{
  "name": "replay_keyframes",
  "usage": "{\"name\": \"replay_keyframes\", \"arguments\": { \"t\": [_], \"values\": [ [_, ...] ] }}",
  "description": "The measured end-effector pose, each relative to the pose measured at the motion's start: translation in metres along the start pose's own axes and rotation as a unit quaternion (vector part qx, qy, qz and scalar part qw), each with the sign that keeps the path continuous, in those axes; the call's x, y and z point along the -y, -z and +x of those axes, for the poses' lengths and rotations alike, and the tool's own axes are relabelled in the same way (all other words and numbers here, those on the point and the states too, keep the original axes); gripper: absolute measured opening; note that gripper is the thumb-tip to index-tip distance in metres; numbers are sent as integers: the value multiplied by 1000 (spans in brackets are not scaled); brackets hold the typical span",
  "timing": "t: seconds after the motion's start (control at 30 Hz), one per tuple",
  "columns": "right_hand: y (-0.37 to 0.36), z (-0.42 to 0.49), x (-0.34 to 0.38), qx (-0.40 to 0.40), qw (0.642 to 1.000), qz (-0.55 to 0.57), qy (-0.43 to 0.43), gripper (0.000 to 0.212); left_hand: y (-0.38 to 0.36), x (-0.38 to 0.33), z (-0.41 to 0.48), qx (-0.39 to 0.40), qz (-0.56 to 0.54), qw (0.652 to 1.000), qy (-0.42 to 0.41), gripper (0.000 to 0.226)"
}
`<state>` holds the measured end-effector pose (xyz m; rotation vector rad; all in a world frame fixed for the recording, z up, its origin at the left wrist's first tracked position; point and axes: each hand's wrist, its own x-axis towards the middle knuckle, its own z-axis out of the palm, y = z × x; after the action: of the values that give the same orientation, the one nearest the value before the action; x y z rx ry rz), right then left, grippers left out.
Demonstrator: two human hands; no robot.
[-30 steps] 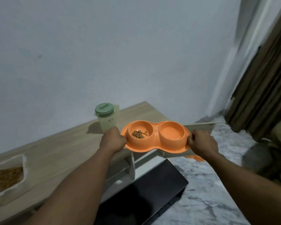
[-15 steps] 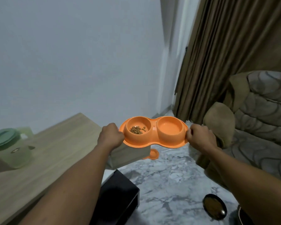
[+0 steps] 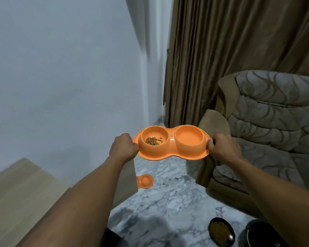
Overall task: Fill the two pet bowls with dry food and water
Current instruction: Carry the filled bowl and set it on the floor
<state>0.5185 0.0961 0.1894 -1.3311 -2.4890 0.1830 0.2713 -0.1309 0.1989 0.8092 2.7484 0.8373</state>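
The orange double pet bowl [image 3: 171, 144] is held level in the air over the marble floor [image 3: 168, 202], gripped at one end by the left hand [image 3: 123, 147] and at the other by the right hand [image 3: 221, 147]. A bit of dry food [image 3: 152, 140] is seen in the left cup (right cup's contents can't be made out). A second orange bowl [image 3: 144, 181] is sat on the floor below.

No text, label, brand, number or sign can be read anywhere in this view.
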Motion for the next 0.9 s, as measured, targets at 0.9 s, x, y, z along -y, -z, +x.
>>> {"name": "replay_keyframes", "arguments": {
  "t": [0.9],
  "values": [
    [-268, 366, -27, 69, 995, 50, -57, 31, -227, -37, 397, 32, 37, 998, 37, 7]
  ]
}}
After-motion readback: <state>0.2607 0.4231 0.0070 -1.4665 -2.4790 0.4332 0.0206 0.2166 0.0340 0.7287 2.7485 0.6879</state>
